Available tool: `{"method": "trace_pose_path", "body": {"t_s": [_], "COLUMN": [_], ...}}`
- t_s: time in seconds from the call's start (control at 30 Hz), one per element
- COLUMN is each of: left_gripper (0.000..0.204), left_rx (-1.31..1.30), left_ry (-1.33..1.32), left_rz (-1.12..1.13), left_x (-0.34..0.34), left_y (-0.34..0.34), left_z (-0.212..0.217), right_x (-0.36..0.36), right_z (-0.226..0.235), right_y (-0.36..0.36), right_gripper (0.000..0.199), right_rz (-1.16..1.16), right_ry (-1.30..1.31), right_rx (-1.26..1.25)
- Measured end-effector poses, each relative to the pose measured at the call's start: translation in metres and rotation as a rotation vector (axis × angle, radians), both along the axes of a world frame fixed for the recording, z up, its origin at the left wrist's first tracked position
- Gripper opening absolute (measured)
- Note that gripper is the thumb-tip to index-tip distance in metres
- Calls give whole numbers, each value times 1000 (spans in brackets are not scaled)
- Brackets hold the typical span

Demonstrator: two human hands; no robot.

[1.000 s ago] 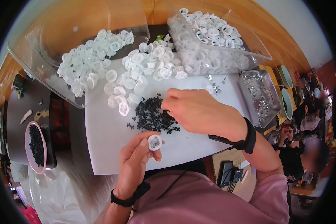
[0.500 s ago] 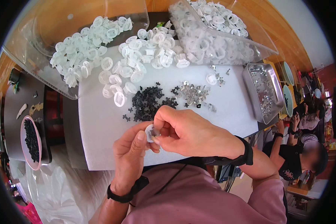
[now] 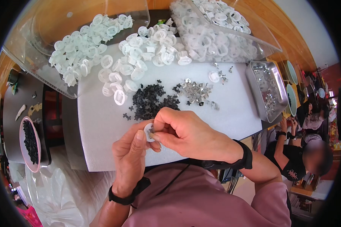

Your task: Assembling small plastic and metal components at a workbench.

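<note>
Between the thumb and fingers of my left hand [image 3: 129, 153] is a white round plastic part [image 3: 147, 131], tilted on edge. My right hand [image 3: 195, 134] is closed in a pinch against the same part's face; whatever its fingertips hold is hidden. Just beyond both hands lies a heap of small black cross-shaped pieces [image 3: 149, 101]. To its right is a loose pile of small shiny metal clips [image 3: 195, 92]. More white round plastic parts [image 3: 134, 56] lie heaped farther back on the white foam sheet [image 3: 106, 145].
Clear plastic bins at the back left [image 3: 34, 73] and back right [image 3: 269, 47] hold more white parts. A steel tray [image 3: 255, 90] with metal clips stands at right. At left, a pink bowl [image 3: 36, 166] holds black pieces. A person [image 3: 291, 160] sits at far right.
Both hands have shifted slightly left with the white part, which is turned a little. My right fingertips still press at its face.
</note>
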State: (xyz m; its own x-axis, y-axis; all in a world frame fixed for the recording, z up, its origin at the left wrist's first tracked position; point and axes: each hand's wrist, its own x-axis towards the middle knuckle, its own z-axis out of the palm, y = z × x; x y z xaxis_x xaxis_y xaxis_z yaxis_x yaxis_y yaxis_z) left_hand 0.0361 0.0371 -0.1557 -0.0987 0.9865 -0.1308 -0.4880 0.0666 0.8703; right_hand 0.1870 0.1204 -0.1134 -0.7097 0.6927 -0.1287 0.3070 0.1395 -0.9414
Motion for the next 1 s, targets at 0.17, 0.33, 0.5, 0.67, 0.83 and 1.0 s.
{"method": "trace_pose_path", "body": {"t_s": [0.17, 0.33, 0.5, 0.67, 0.83, 1.0], "left_gripper": [38, 37, 37, 37, 37, 35], "left_rx": [13, 42, 26, 28, 42, 23], "left_ry": [166, 185, 101, 99, 108, 199], "left_rz": [34, 58, 57, 65, 73, 60], "left_x": [4, 4, 5, 6, 6, 6], "left_y": [-2, -3, -4, -3, -5, -5], "left_z": [-2, -3, -2, -2, -3, 1], "right_x": [-2, -3, -1, -2, -2, 1], "right_z": [-13, -16, -16, -14, -18, -16], "right_y": [-10, -21, -25, -24, -27, -29], "right_gripper": [13, 13, 11, 9, 9, 10], "right_rz": [-57, -72, -84, -117, -144, -132], "right_ry": [12, -3, 11, 65, 100, 90], "right_rx": [273, 293, 304, 201, 172, 175]}}
